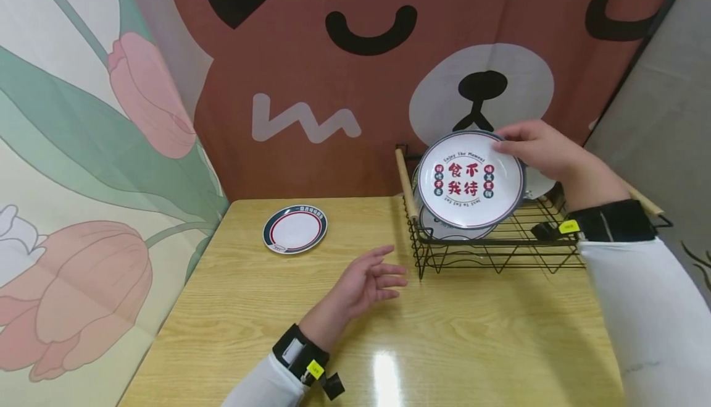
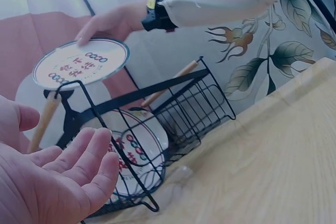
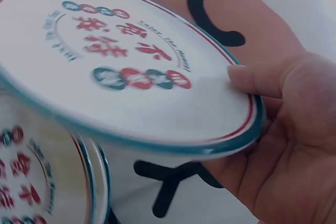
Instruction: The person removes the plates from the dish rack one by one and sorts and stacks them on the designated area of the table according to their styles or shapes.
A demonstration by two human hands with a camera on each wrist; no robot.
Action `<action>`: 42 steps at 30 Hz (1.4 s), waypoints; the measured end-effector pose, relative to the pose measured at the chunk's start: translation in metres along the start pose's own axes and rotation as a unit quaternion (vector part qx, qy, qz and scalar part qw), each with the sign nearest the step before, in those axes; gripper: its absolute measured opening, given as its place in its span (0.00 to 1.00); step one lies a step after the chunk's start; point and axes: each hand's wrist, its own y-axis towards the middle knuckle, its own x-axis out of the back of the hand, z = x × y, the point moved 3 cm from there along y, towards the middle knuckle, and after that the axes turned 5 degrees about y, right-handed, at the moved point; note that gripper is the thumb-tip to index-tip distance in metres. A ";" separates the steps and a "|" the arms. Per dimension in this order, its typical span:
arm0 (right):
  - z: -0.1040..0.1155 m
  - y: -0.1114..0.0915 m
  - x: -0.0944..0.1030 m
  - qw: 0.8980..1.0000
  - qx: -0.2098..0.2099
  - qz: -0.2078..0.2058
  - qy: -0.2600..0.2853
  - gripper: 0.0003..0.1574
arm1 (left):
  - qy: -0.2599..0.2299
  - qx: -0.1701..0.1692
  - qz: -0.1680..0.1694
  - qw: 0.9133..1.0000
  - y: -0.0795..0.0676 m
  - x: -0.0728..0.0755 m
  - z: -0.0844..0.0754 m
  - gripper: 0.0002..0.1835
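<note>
My right hand [image 1: 541, 151] pinches the edge of a white plate [image 1: 471, 178] with red and teal lettering, thumb on its face and fingers beneath. The plate is tilted above the left part of a black wire basket [image 1: 500, 243]. More plates [image 2: 139, 153] stand inside the basket, one showing the same lettering; the held plate partly hides them in the head view. My left hand [image 1: 369, 280] hovers over the table to the left of the basket's front corner, fingers spread and holding nothing. In the left wrist view its palm [image 2: 47, 182] faces up.
A smaller plate with a dark blue rim [image 1: 295, 229] lies on the wooden table [image 1: 266, 308], left of the basket. Wooden handles [image 1: 407, 184] top the basket's ends. Behind the table hangs a brown bear-print cloth [image 1: 311, 172]; a flower-print one [image 1: 83, 209] hangs at left.
</note>
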 end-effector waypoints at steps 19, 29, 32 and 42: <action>-0.014 -0.054 -0.056 0.910 -0.003 -0.061 0.409 0.15 | 0.003 -0.066 0.045 0.997 -0.019 -0.012 -0.034 0.29; -0.008 -0.076 -0.101 0.867 0.061 -0.048 0.491 0.25 | 0.001 -0.082 0.049 0.995 -0.028 -0.016 -0.047 0.29; -0.006 -0.079 -0.113 0.854 0.091 -0.019 0.512 0.24 | -0.005 -0.089 0.043 0.995 -0.031 -0.017 -0.051 0.30; 0.000 -0.078 -0.143 0.852 0.117 0.000 0.510 0.24 | -0.013 -0.108 0.051 0.993 -0.037 -0.017 -0.057 0.29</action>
